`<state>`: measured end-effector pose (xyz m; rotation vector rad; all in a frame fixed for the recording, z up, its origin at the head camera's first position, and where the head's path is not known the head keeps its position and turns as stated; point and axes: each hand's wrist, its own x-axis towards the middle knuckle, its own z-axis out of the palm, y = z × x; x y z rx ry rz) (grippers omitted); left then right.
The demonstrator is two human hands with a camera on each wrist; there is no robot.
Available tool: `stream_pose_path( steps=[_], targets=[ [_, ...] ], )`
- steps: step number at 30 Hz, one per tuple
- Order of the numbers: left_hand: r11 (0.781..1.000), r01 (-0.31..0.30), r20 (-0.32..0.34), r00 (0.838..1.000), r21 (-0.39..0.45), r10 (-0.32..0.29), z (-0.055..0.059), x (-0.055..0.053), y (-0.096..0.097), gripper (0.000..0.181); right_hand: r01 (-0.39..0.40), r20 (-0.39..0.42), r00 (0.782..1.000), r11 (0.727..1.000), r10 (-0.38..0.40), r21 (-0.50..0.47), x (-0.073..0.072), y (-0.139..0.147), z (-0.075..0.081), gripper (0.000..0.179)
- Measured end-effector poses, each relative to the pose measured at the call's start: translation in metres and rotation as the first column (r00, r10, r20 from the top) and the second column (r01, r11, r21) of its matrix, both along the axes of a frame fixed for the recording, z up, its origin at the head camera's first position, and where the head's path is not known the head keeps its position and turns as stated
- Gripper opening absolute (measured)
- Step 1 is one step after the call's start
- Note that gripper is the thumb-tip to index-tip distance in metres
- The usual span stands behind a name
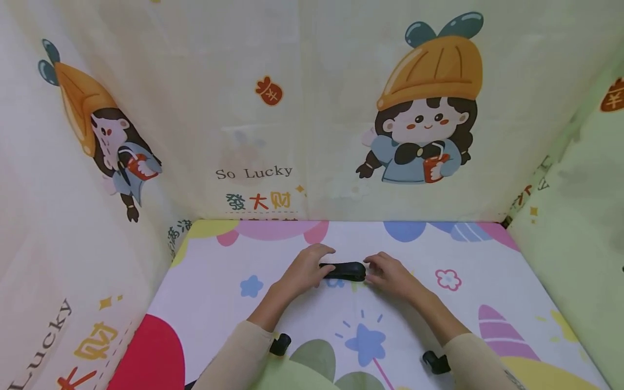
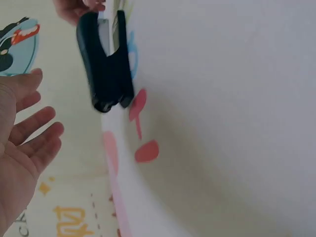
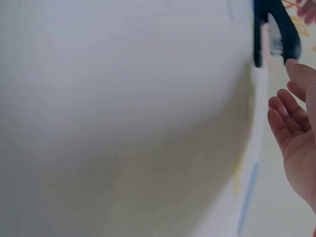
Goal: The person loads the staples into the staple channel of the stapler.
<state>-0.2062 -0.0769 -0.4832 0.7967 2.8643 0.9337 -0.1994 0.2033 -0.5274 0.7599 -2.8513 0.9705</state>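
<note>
A black stapler stands on the patterned table between the two hands. Its hinged end is toward the left hand, whose thumb overlaps that end in the head view. In the left wrist view the left hand has spread, relaxed fingers, with a gap between them and the stapler. The right hand is by the stapler's mouth end, fingers loosely bent. In the right wrist view its thumb tip lies at or very near the upper arm of the stapler; contact is unclear.
A white tablecloth with coloured prints covers the table. Cream printed cloth walls stand behind it and on both sides. Small black devices sit at both wrists beside the beige sleeves.
</note>
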Motion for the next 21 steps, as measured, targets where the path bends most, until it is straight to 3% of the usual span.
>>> stream_pose_path(
  steps=[9,14,21],
  targets=[
    [0.993,-0.107,-0.055,0.993,-0.038,0.105,0.025,0.006,-0.039,0.053,0.046,-0.154,0.987,0.998,-0.041,0.032,0.004,0.025,0.039,0.033],
    [0.979,-0.182,-0.098,0.98,-0.089,0.174,0.036,0.011,-0.057,0.064,0.096,-0.299,0.952,0.99,-0.061,0.102,0.004,0.043,0.059,0.034],
    [0.964,-0.23,-0.167,0.964,-0.137,0.206,0.034,0.014,-0.079,0.075,0.172,-0.429,0.9,0.97,-0.083,0.172,0.011,0.061,0.075,0.04]
  ],
)
